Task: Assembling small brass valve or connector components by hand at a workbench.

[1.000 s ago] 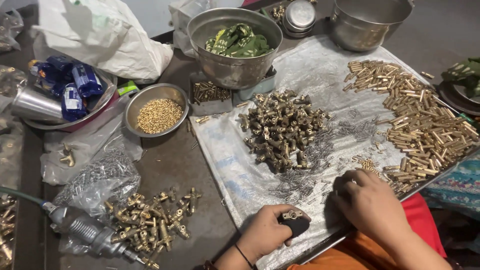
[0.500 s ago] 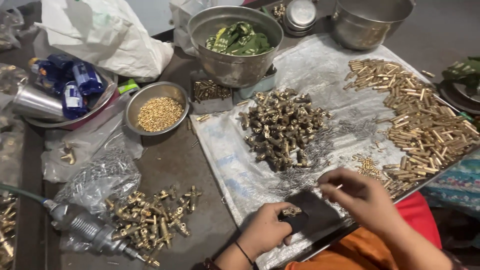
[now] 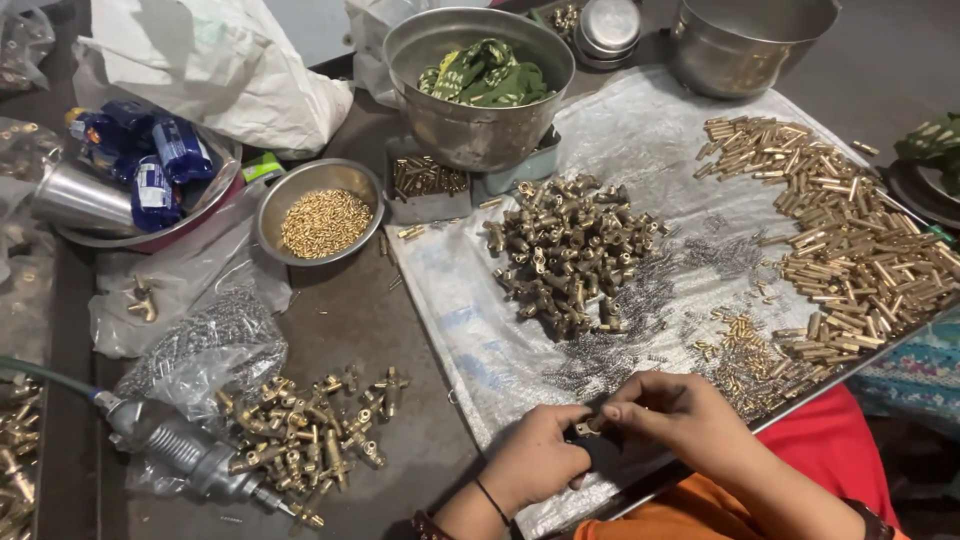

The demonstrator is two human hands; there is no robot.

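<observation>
1. My left hand [image 3: 535,462] and right hand [image 3: 672,415] meet, fingers pinched shut on one small brass fitting [image 3: 585,428].
2. Just beyond that fitting: one heap of brass fittings [image 3: 570,250] on the plastic sheet [image 3: 470,330].
3. Left of the heap, one steel bowl [image 3: 320,212] of brass bits; behind it, two big steel pots [image 3: 478,85].

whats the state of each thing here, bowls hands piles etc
left hand: closed on a small brass fitting
right hand: fingertips pinched at the same fitting
small bowl: holds tiny brass bits
big bowl: green cloth inside
far pot: upright, inside hidden
brass tubes: loose heap
</observation>
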